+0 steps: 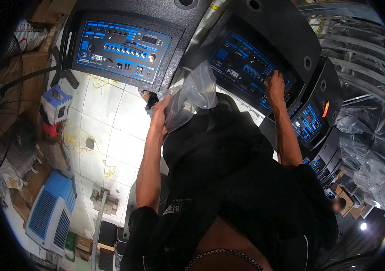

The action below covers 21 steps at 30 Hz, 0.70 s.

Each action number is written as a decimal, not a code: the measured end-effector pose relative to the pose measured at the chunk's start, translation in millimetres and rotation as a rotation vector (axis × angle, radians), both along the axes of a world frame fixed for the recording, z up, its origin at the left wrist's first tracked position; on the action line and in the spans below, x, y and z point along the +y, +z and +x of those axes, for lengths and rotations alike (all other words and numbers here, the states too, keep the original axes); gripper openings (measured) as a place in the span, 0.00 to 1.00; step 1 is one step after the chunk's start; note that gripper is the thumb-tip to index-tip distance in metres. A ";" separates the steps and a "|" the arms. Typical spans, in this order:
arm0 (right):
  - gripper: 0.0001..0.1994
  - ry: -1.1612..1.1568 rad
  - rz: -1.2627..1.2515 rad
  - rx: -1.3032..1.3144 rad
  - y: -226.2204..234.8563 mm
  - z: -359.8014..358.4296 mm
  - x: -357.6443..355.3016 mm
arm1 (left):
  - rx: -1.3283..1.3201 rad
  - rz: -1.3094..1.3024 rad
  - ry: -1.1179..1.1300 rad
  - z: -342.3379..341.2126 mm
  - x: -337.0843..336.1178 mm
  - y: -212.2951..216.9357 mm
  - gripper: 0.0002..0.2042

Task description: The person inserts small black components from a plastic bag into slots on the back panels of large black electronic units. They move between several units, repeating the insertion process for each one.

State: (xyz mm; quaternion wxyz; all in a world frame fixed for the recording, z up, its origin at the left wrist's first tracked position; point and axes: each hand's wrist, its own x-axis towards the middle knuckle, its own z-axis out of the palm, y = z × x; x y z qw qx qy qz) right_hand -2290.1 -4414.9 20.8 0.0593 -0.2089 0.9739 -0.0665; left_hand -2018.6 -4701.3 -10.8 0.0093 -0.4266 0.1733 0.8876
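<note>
Hands working on the big black speakers

The left hand (158, 113) is gripping a clear plastic bag (192, 92) by the speaker's edge; the right hand (274, 83) is pressing open fingers on the blue control panel (246, 70), bag not yet on.

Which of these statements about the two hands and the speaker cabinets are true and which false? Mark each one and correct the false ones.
1. The left hand holds a clear plastic bag. True.
2. The right hand rests on the white tiled floor. False: it touches the blue control panel of a black speaker cabinet.
3. A blue and white appliance stands on the floor at the left. True.
4. Both hands grip the bag. False: only the left hand does.
</note>
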 end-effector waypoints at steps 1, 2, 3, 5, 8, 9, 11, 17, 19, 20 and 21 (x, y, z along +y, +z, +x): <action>0.09 -0.026 0.024 -0.011 -1.6 -1.3 0.4 | -0.001 0.001 -0.003 -0.9 -0.1 0.6 0.17; 0.09 -0.052 0.048 -0.023 -4.5 -3.9 0.7 | -0.001 0.002 -0.007 -1.9 0.1 1.5 0.17; 0.09 -0.074 0.069 -0.031 -8.7 -8.0 -0.6 | 0.001 -0.001 -0.007 -3.7 -0.8 1.2 0.17; 0.12 -0.056 0.072 -0.046 -14.6 -17.2 0.6 | 0.020 -0.002 0.006 -6.3 -2.5 -2.3 0.16; 0.13 -0.069 0.034 -0.034 -18.3 -14.7 1.4 | 0.008 0.008 0.007 -5.3 -2.1 -7.6 0.16; 0.12 -0.078 0.012 -0.021 -18.7 -13.3 0.7 | 0.000 0.011 0.007 -5.7 -2.5 -7.0 0.15; 0.13 -0.026 0.015 -0.001 -23.7 -13.0 7.1 | 0.005 0.007 0.001 -6.0 -2.4 -5.3 0.15; 0.13 -0.043 0.018 -0.027 -15.0 -10.4 0.7 | 0.003 0.010 0.002 -8.6 -4.2 -0.5 0.15; 0.11 -0.069 0.037 -0.049 -14.3 -12.1 -0.4 | 0.001 0.014 -0.005 -9.5 -3.9 -2.1 0.15; 0.10 -0.081 0.043 -0.065 -15.6 -14.2 -1.1 | 0.002 0.012 -0.008 -9.8 -3.6 -2.7 0.14; 0.09 -0.092 0.049 -0.083 -14.3 -14.4 -4.2 | 0.001 0.010 -0.010 -9.9 -3.4 -3.2 0.14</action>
